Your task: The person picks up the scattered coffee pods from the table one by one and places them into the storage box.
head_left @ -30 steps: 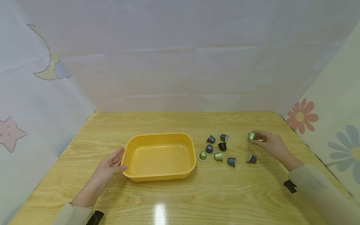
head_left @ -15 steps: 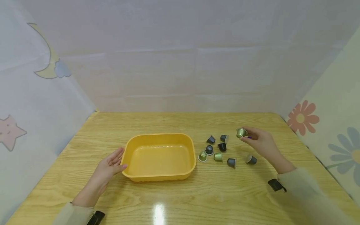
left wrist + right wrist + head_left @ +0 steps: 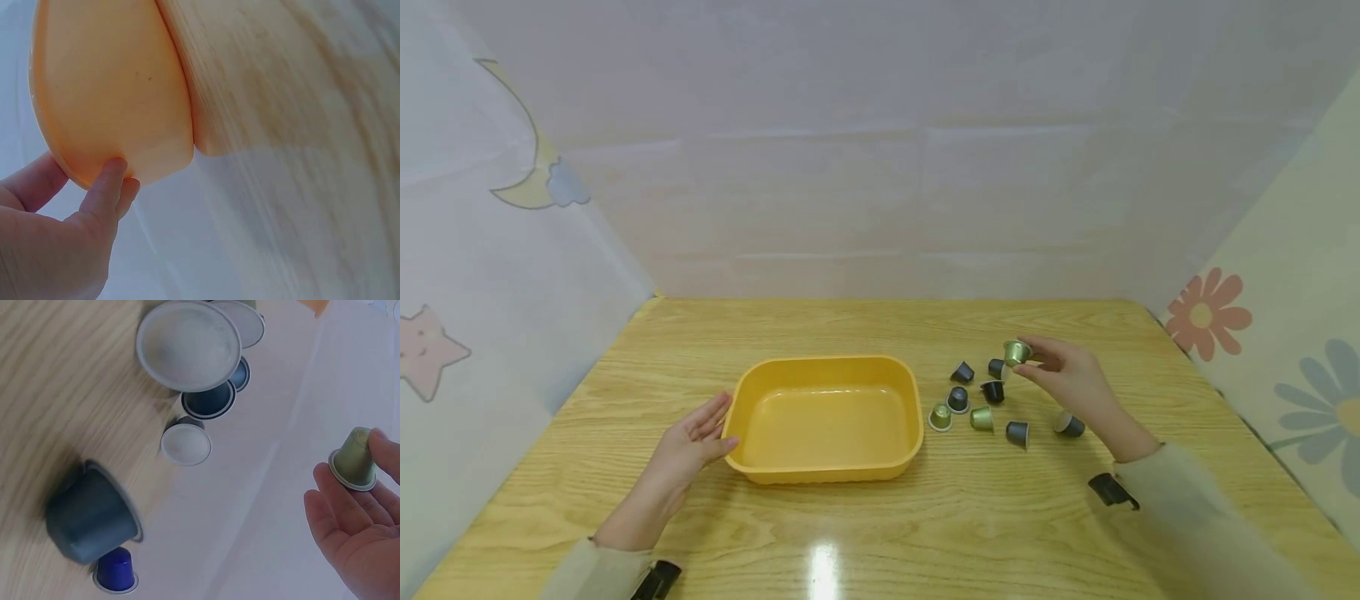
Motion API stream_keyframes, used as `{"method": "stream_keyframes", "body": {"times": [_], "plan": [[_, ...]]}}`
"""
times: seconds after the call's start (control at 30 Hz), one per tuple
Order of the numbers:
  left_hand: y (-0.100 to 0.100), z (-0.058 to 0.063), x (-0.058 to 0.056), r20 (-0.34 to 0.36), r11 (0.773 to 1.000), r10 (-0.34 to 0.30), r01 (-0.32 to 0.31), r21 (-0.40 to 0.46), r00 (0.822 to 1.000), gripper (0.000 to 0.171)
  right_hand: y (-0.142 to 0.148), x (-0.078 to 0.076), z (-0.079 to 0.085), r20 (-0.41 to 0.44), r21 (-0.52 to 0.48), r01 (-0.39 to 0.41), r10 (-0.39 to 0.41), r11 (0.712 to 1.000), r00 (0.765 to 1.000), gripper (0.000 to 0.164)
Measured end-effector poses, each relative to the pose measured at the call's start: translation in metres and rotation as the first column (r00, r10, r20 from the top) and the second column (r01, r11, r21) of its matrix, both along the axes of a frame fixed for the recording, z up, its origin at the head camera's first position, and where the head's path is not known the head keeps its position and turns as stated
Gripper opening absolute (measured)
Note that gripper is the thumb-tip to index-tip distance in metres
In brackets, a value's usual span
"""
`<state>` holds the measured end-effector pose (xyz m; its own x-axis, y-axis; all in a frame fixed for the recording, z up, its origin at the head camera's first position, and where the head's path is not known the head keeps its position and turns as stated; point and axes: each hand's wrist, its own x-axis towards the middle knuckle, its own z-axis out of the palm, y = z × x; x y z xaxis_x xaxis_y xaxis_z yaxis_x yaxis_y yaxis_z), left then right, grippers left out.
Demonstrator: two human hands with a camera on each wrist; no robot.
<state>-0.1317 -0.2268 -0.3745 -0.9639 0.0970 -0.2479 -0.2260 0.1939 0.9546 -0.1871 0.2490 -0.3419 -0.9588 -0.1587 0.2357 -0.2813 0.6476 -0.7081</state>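
My left hand [image 3: 673, 458] holds the left end of a yellow plastic basin [image 3: 823, 475], its thumb at the rim. In the left wrist view its fingers [image 3: 109, 178] lie against the basin's outer wall. Raised over the table at the right, my right hand [image 3: 1067, 379] pinches a green coffee capsule [image 3: 1017, 352] between thumb and fingers; the right wrist view shows the capsule's rim toward the fingers. Below and left of that hand lie several dark capsules [image 3: 1018, 432] and two green ones [image 3: 982, 418], close to the basin's right side.
A dark capsule [image 3: 1070, 425] lies on its side under my right forearm. In the right wrist view a blue capsule [image 3: 115, 572] stands behind it, hidden in the head view. The wooden table [image 3: 850, 533] is bordered by pale printed cloth [image 3: 812, 192] at back and sides.
My right hand has moved left with the green capsule, uncovering more table at the right. The left hand and the basin have stayed in place.
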Motion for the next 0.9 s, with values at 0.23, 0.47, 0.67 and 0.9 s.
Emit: {"method": "stream_keyframes", "body": {"times": [0.23,0.47,0.67,0.9], "plan": [[0.001,0.0,-0.001,-0.004,1.0,-0.001,0.001,0.019,1.0,0.074,-0.01,-0.003,0.0,-0.001,0.008,-0.001,0.001,1.0,1.0,0.049],[0.002,0.002,0.001,-0.005,1.0,0.011,-0.011,0.029,1.0,0.074,-0.024,-0.008,-0.004,-0.001,0.002,-0.062,0.062,0.998,0.998,0.049],[0.003,0.001,0.001,0.0,0.999,0.023,-0.023,0.032,1.0,0.074,-0.035,-0.009,-0.006,0.018,-0.054,-0.066,0.068,0.996,0.998,0.048],[0.004,0.002,0.001,0.015,0.999,0.031,-0.032,0.03,0.999,0.074,-0.044,-0.009,-0.006,-0.002,-0.064,-0.088,0.088,0.994,0.996,0.048]]}}
